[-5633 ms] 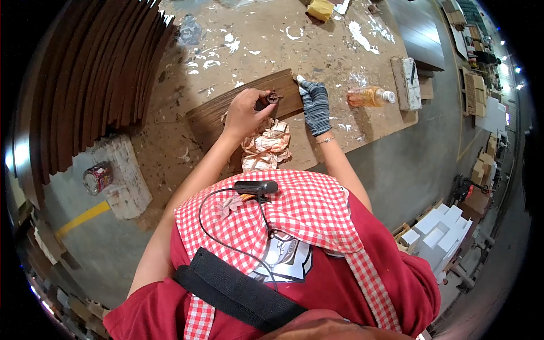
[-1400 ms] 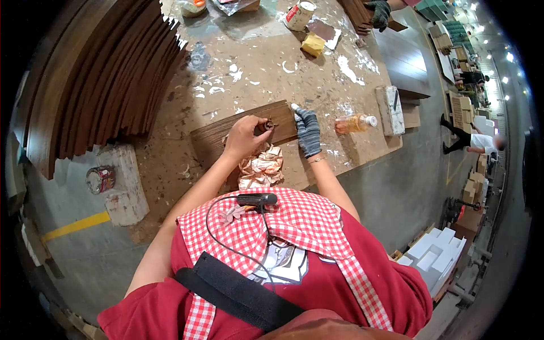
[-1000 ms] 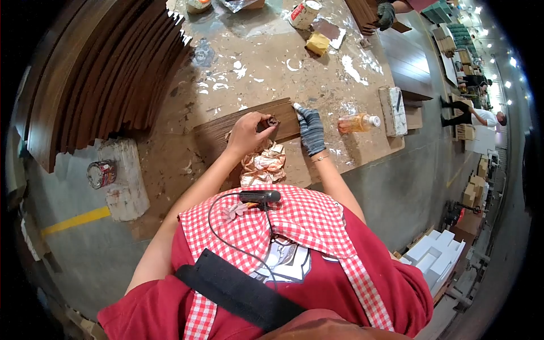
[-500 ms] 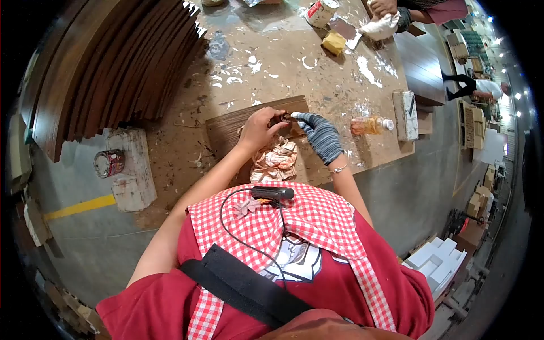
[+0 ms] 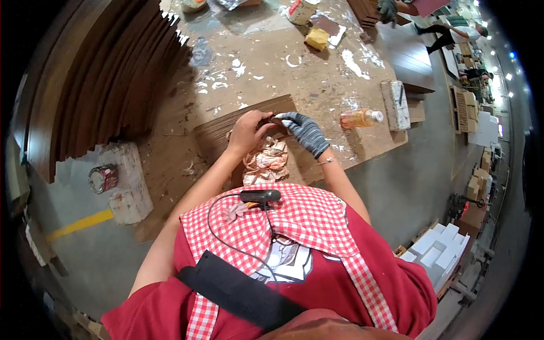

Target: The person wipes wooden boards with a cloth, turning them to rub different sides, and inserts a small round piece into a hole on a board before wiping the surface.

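My bare left hand point(image 5: 248, 133) and my right hand point(image 5: 306, 134), in a grey striped glove, meet above a flat brown wood-grain panel point(image 5: 212, 135). Between their fingertips is a small dark brown piece point(image 5: 275, 119), mostly covered by the fingers; its kind cannot be made out. Both hands are closed in a pinch around it. Just below them lies a crumpled, stained cloth or paper point(image 5: 266, 161), brownish-pink and white. To the right of my glove, a clear bottle of amber liquid point(image 5: 361, 118) with a white cap lies on its side.
Long dark brown boards point(image 5: 107, 73) stand in a row on the left. A stained can point(image 5: 103, 178) sits by a paint-smeared block point(image 5: 127, 181). Farther back are a yellow sponge-like block point(image 5: 317, 38) and a white can point(image 5: 301, 11). A co-worker's gloved hand point(image 5: 388, 10) shows at upper right.
The camera view has turned slightly, so the table appears shifted left. My hands stay together around the small piece. The co-worker's hand has moved, and the white cloth there is out of sight.
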The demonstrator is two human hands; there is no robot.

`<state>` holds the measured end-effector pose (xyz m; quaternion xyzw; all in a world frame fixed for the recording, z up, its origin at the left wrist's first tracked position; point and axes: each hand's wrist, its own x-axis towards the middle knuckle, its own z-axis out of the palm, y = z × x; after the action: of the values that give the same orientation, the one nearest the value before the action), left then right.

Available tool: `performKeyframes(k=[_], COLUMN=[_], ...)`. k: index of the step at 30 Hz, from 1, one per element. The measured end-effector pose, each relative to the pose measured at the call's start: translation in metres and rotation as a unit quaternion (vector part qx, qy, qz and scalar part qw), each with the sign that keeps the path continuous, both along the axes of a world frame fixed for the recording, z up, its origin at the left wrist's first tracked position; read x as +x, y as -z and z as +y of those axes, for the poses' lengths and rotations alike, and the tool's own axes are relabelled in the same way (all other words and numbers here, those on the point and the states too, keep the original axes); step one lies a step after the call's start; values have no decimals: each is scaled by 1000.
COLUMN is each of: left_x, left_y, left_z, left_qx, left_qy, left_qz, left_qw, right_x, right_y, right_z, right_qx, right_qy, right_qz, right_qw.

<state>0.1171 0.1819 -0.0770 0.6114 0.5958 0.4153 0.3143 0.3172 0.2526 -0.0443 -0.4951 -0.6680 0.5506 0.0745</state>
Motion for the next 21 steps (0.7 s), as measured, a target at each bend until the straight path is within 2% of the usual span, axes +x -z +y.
performKeyframes(k=[4, 7, 10, 13, 16, 18, 21], left_x=[0, -1, 0, 0, 0, 1, 2], left_y=[2, -1, 1, 4, -1, -1, 4], left_z=[1, 1, 0, 2, 1, 1, 1], left_qx=[-7, -19, -21, -5, -23, -28, -19], left_qy=[0, 4, 11, 11, 5, -1, -6], left_qz=[-2, 13, 13, 11, 19, 18, 9], left_qw=[1000, 1000, 1000, 1000, 1000, 999, 1000], right_x=[7, 11, 12, 10, 8, 14, 31], right_y=[22, 30, 30, 27, 19, -6, 28], right_z=[3, 2, -2, -4, -6, 2, 14], right_qx=[-97, -106, -170, -152, -178, -189, -101], right_qy=[56, 78, 130, 124, 196, 197, 233], right_qz=[93, 105, 143, 119, 182, 129, 136], right_qw=[989, 986, 966, 973, 947, 953, 958])
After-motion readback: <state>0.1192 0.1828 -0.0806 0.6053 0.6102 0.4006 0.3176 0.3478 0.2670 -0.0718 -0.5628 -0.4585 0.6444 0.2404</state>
